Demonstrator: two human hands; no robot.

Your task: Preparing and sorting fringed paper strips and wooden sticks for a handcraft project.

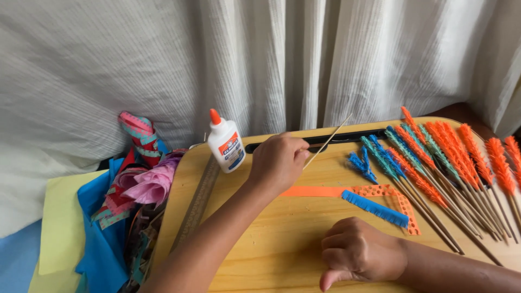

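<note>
wooden stick (327, 142) sits pinched in my left hand (278, 163) fingers, tip aimed at one o'clock, clear of the glue bottle (226, 144). my right hand (358, 252), curled shut at five o'clock, steadies the counter (282, 233) beside the blue fringe (375, 209).

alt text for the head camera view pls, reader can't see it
The left hand pinches a thin wooden stick over a wooden lap desk, while the right hand rests closed on it. Nearby lie an orange paper strip, a glue bottle and sticks wrapped in orange and teal fringe.
</note>
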